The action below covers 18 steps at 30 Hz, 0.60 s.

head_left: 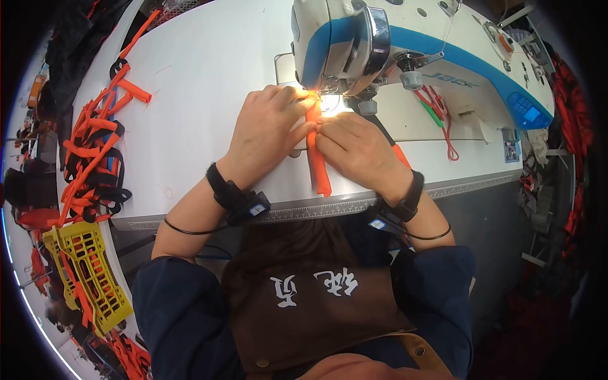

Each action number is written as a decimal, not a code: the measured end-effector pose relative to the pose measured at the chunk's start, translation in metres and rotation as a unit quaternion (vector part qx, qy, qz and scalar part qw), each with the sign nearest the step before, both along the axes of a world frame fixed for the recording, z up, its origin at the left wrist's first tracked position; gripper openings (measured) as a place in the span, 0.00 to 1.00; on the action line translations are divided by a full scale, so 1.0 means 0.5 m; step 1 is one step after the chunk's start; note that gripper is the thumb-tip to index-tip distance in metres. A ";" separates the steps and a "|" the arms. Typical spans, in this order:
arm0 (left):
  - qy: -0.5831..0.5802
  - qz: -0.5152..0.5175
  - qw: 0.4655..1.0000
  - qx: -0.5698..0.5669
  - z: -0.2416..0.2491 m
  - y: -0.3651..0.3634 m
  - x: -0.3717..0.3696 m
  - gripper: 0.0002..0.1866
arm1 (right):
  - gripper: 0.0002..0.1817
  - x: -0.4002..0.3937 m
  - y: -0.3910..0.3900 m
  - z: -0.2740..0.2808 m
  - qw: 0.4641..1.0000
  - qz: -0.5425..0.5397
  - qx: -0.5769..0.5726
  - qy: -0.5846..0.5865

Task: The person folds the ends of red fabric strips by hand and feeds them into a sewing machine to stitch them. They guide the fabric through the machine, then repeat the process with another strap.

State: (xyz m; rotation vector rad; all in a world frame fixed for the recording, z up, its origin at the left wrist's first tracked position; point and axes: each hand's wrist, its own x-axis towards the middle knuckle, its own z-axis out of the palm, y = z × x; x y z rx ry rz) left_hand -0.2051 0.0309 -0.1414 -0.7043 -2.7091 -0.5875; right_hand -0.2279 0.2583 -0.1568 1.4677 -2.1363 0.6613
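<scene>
An orange fabric strip, folded into a narrow tube, runs from the lit needle area of the sewing machine toward the table's front edge. My left hand pinches it from the left, fingertips close to the presser foot. From the right, my right hand grips the same strip a little lower, thumb and fingers pressed together. The strip's loose end hangs below both hands. Glare hides the needle and the exact spot where the fabric meets it. Behind my right wrist, a dark strap with an orange end partly shows.
A heap of orange and black straps lies at the table's left. Below it hangs a yellow plastic basket. Red-handled snips with a green part lie under the machine arm. A ruler runs along the front edge.
</scene>
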 end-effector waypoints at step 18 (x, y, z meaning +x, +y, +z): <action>0.026 0.004 1.000 0.005 -0.007 -0.003 -0.016 0.20 | 0.08 -0.005 0.002 0.001 1.000 -0.019 0.009 -0.017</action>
